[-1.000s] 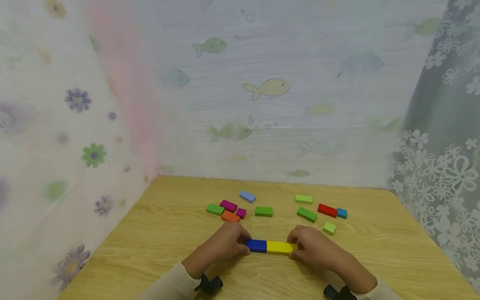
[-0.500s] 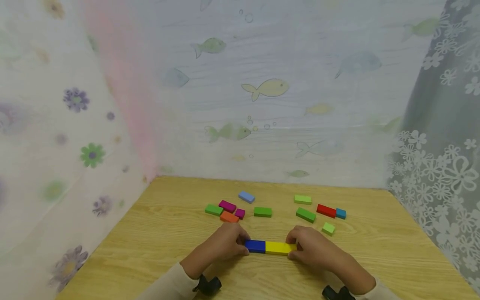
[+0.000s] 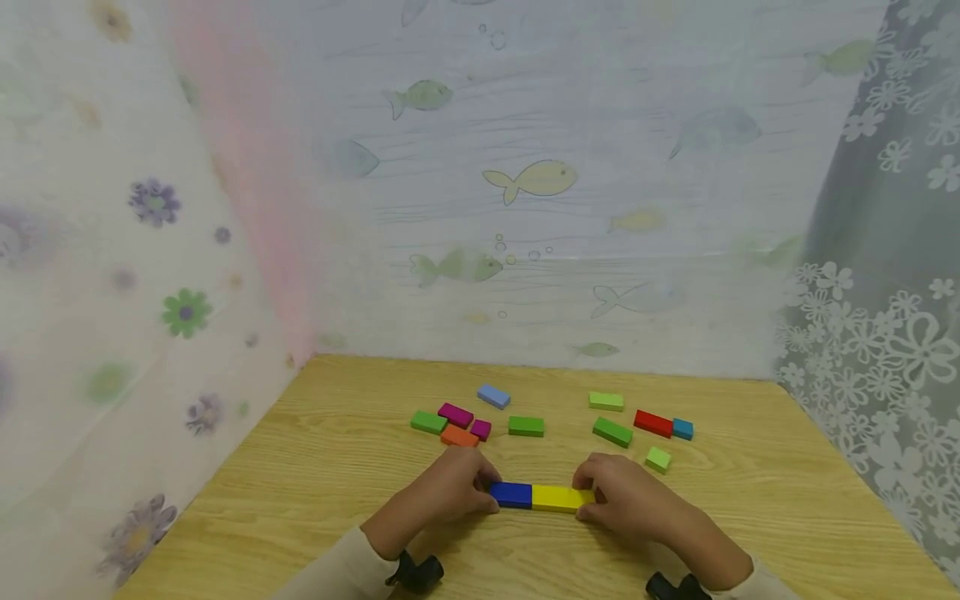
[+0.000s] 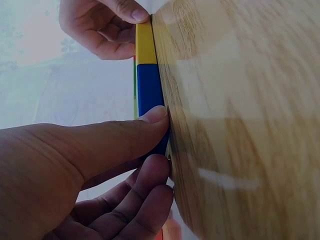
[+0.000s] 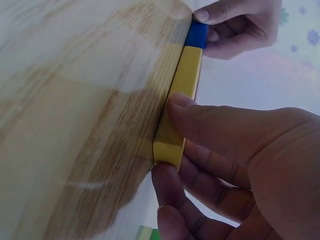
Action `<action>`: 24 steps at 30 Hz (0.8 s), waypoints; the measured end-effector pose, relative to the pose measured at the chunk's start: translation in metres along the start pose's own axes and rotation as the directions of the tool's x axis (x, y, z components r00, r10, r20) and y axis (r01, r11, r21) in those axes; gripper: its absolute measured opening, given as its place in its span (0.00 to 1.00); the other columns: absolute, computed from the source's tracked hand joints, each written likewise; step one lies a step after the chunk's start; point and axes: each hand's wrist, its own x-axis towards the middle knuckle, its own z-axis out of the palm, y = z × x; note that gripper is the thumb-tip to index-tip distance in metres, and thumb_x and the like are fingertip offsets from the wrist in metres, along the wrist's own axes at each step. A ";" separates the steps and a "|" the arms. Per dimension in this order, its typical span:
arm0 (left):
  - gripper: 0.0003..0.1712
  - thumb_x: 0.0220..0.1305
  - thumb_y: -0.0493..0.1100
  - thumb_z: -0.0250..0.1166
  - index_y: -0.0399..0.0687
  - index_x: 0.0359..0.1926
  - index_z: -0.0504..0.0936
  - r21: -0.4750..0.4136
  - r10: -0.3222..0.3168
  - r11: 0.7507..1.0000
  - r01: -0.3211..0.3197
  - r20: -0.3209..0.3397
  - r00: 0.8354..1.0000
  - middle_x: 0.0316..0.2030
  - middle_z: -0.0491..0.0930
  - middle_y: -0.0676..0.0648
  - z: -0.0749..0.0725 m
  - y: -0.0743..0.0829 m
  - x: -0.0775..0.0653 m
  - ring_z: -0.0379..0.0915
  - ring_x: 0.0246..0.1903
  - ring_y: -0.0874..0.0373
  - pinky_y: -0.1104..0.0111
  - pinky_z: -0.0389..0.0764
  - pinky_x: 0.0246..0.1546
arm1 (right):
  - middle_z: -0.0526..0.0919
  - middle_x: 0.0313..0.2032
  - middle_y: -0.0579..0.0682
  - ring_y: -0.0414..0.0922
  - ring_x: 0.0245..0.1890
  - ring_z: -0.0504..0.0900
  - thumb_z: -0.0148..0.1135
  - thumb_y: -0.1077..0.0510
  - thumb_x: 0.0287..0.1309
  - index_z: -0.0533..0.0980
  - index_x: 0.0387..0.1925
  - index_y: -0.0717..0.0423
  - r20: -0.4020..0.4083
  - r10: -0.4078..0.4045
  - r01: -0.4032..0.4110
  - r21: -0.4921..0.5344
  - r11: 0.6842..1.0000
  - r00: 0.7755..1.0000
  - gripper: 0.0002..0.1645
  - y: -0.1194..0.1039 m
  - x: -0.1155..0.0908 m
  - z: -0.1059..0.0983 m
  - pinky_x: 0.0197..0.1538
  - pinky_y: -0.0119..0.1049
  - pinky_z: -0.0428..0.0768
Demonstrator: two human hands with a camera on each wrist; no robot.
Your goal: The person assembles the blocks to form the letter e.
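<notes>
Blue block (image 3: 512,495): flat on the wooden table (image 3: 300,508), end to end with the yellow block (image 3: 553,498), touching. Straight row, crosswise in front of the person.
Left hand (image 3: 453,485): pinches the blue block's outer end, thumb on the near side. Grip closed down to block width.
Right hand (image 3: 626,496): roughly mirrors it on the yellow block's outer end, thumb near side, a fingertip at the end face. Also closed to block width.
Forearms (image 3: 393,521): in from lower left and lower right, angled toward each other, hands low at table height.
Sleeves (image 3: 337,571): cream, ending short of the wrists; black devices (image 3: 422,575) beside each wrist.
Far left: orange block (image 3: 459,437) just beyond the left hand, magenta block (image 3: 455,415) behind it.
Far right: red block (image 3: 653,423) against a small blue cube (image 3: 682,429); lime cube (image 3: 657,460) nearer the right hand.
Backdrop (image 3: 555,308): pale, fish print.
</notes>
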 end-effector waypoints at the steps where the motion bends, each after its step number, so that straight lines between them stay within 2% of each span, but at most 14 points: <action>1: 0.17 0.53 0.41 0.82 0.47 0.45 0.92 -0.003 0.001 1.000 -0.001 0.001 1.000 0.36 0.89 0.57 0.000 0.000 0.000 0.77 0.31 0.71 0.75 0.80 0.34 | 0.83 0.42 0.41 0.33 0.35 0.78 0.78 0.51 0.57 0.84 0.46 0.50 0.001 -0.001 0.001 0.003 1.000 1.000 0.17 0.000 0.000 0.000 0.40 0.33 0.81; 11: 0.18 0.53 0.41 0.82 0.46 0.46 0.92 0.018 0.004 1.000 -0.004 0.000 1.000 0.35 0.89 0.57 0.000 0.001 0.000 0.77 0.30 0.72 0.75 0.80 0.34 | 0.83 0.42 0.41 0.30 0.30 0.74 0.78 0.52 0.57 0.84 0.45 0.50 -0.001 -0.010 0.010 0.009 1.000 1.000 0.16 0.000 0.001 0.000 0.37 0.31 0.79; 24: 0.20 0.52 0.41 0.82 0.44 0.48 0.91 -0.002 -0.018 1.000 0.018 0.009 1.000 0.33 0.86 0.57 0.000 0.001 -0.001 0.76 0.30 0.70 0.74 0.79 0.34 | 0.83 0.40 0.39 0.31 0.30 0.74 0.78 0.51 0.56 0.83 0.44 0.48 -0.013 -0.021 0.020 -0.006 1.000 1.000 0.16 0.001 0.001 0.002 0.36 0.31 0.78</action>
